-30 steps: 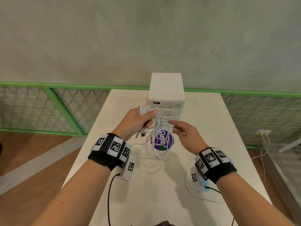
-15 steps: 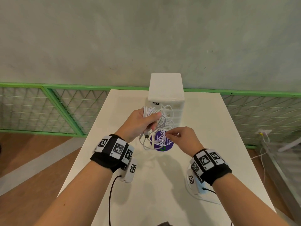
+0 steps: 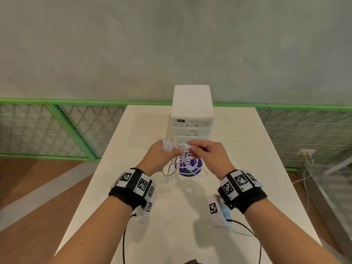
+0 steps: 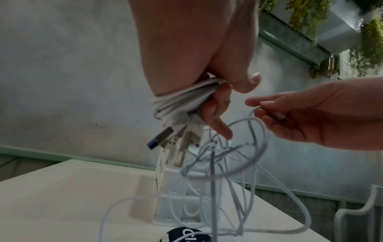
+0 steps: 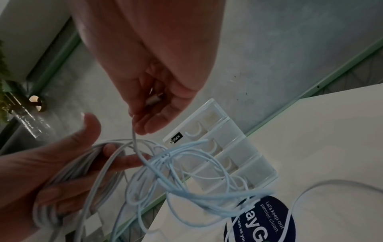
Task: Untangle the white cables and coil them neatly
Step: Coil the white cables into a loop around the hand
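White cables (image 3: 176,159) in hands, drawer box (image 3: 192,115) labelled "box", round sticker (image 5: 263,219) reading "Let's keep our pantries clean"

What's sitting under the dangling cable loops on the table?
A round purple sticker lies on the table under the white cables; the loops cover part of its lettering.

A white drawer unit (image 3: 192,119) and a purple round sticker (image 3: 190,165) sit on the table (image 3: 247,149).
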{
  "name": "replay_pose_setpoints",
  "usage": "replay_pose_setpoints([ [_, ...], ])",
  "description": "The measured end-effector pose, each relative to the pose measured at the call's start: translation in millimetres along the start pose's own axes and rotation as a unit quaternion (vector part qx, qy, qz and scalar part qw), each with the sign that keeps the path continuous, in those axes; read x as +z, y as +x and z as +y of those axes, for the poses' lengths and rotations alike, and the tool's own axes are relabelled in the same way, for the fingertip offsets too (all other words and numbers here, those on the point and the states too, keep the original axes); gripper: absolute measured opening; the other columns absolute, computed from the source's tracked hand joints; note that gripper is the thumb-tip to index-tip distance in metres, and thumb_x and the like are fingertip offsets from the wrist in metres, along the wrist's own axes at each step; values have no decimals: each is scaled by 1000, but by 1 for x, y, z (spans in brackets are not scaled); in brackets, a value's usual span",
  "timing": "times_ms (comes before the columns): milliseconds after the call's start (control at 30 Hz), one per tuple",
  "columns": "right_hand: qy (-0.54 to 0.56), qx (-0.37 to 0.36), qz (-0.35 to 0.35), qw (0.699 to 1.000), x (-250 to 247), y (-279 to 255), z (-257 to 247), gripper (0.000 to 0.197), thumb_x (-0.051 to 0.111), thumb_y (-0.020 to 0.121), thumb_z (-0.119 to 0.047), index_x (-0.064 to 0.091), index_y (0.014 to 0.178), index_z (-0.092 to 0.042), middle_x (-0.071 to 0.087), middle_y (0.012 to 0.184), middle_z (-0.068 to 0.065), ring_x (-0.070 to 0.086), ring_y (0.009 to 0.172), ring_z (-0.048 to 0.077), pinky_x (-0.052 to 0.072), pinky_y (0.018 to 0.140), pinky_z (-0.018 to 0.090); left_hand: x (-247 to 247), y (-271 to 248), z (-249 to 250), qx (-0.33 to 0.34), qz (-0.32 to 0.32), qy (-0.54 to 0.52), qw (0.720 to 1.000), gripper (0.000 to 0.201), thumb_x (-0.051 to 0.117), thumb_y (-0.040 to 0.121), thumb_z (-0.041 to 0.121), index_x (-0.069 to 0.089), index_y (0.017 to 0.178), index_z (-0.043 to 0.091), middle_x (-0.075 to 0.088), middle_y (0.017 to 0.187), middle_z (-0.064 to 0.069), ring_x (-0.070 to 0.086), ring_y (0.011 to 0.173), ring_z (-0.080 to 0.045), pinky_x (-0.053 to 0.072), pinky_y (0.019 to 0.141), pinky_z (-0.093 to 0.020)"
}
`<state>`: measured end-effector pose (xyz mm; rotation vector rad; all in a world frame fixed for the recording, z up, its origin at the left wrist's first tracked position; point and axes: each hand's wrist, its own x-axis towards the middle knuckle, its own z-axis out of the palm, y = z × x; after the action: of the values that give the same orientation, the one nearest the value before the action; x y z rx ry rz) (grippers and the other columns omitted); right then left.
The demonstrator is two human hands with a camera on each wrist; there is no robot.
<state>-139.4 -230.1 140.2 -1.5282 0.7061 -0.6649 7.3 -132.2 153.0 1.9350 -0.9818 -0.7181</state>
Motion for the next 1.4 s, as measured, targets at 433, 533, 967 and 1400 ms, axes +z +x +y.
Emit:
replay_pose_setpoints([
  [433, -175, -3, 37, 984, -13, 8, -3, 14, 57, 90, -15, 70, 86, -14, 63, 70, -3, 60, 65, 15, 49, 68, 27, 10, 6, -24, 13, -39, 40, 998, 18, 74, 80, 24, 71, 81, 6, 63, 90, -6, 56, 74, -10, 37, 57, -6],
  [533, -318, -25, -15, 948, -14, 14, -7, 18, 56, 91, -21, 72, 90, -13, 60, 85, -1, 54, 79, 15, 38, 72, 24, 10, 4, -12, 29, -43, -3, 999, 16, 68, 85, 19, 69, 81, 3, 66, 75, 0, 51, 65, -16, 41, 56, -21],
  [967, -95, -47, 97, 990, -9, 6, -9, 13, 79, 69, -10, 71, 69, -20, 71, 70, 0, 65, 66, 12, 53, 69, 20, 7, 1, 1, 69, -8, -27, 997, 27, 61, 87, 17, 66, 60, 17, 67, 78, -7, 59, 74, -10, 45, 74, -29],
  [1400, -188, -88, 63, 976, -18, -12, 8, 15, 76, 72, -10, 69, 83, -19, 63, 73, -10, 54, 61, -1, 43, 62, 10, -5, -11, 14, 47, 88, -109, 989, 24, 58, 91, 10, 57, 70, -2, 56, 53, 0, 44, 38, -5, 37, 44, -16],
])
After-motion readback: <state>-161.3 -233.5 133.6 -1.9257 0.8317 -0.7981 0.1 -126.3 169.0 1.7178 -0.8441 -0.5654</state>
